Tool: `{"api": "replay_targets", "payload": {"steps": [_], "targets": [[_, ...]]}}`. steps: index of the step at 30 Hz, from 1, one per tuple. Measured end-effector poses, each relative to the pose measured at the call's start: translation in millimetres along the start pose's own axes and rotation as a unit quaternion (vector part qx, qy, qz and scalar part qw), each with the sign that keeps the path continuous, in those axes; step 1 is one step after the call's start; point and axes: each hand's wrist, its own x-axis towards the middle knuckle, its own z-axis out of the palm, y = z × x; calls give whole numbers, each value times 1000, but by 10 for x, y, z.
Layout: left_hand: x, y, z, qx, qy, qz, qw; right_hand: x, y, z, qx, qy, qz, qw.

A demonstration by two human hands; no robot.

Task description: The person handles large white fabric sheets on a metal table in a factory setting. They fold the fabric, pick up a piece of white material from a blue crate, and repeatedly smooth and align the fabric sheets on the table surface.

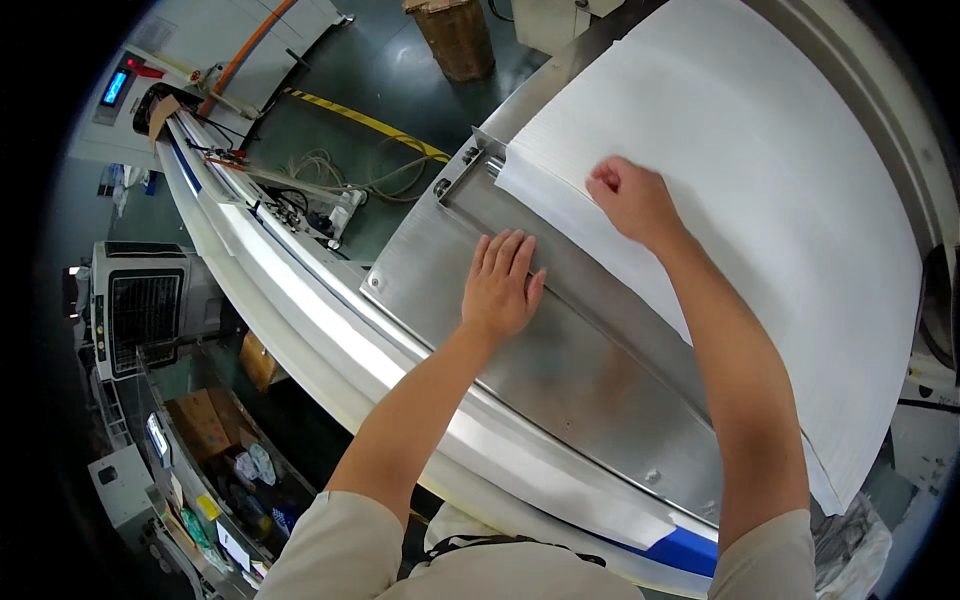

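Note:
My left hand (pixel 502 288) lies with its fingers stretched out on the bare metal panel (pixel 590 385), near the edge of a long slot. The right hand (pixel 637 203) rests over a large white sheet (pixel 750 170), its fingers curled into a loose fist beside a crease or edge line. Whether anything is inside that fist is hidden. The sheet spreads over the upper right, covering part of the metal surface, and its near edge hangs down along the slot. A small metal bracket (pixel 488 145) stands at the far left corner of the sheet.
A long white rail (pixel 330 300) curves along the panel's left side. Loose cables (pixel 325 170) and a yellow-black floor stripe (pixel 370 122) lie beyond. Further out are a brown cylinder (pixel 455 40), an air cooler (pixel 145 305) and a cart with a cardboard box (pixel 205 420).

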Motion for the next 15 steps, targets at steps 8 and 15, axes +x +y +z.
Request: {"api": "replay_targets", "payload": {"steps": [8, 15], "targets": [[-7, -80, 20, -4, -17, -20, 1000, 585, -9, 242, -48, -18, -12, 999], [400, -226, -26, -20, 48, -25, 998, 526, 24, 270, -89, 39, 3, 995]]}}
